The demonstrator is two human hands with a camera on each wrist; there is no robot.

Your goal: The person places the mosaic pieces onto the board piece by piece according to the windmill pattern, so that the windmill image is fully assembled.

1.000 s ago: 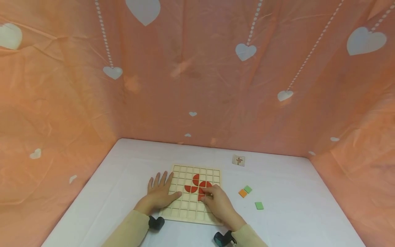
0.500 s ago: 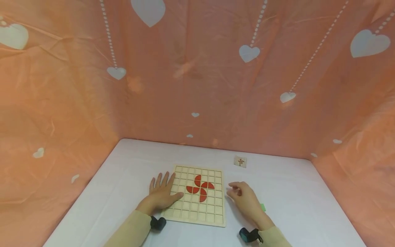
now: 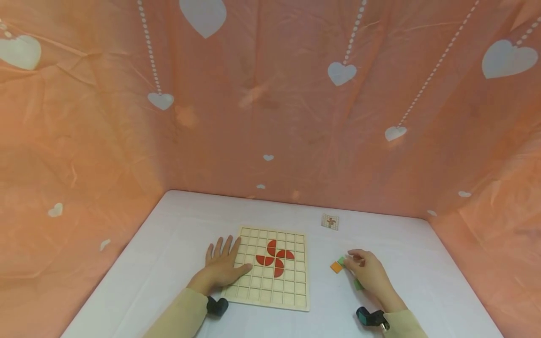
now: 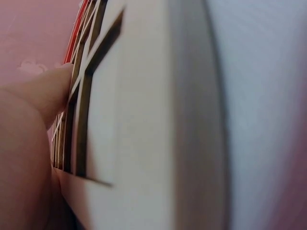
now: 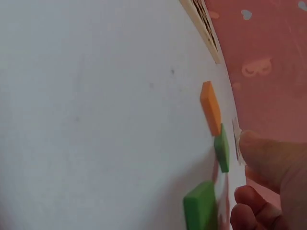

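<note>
A square wooden grid board (image 3: 291,296) lies on the white table. Red quarter-round tiles (image 3: 279,268) form a pinwheel in its middle. My left hand (image 3: 220,268) rests spread on the board's left edge, and its thumb (image 4: 45,91) reaches over the grid in the left wrist view. To the right of the board my right hand (image 3: 373,276) hovers beside a green tile (image 5: 222,149), fingers loosely bent, nothing visible between them. An orange tile (image 3: 336,267) touches that green one. Another green tile (image 3: 358,285) lies partly under the right hand.
A small card (image 3: 330,222) printed with a pinwheel on a grid lies behind the tiles, toward the back of the table (image 3: 203,206). An orange cloth (image 3: 296,117) with pale hearts hangs round the back and sides.
My right hand has left the red tile on the board and moved right to the loose green and orange tiles. The left hand has stayed on the board.
</note>
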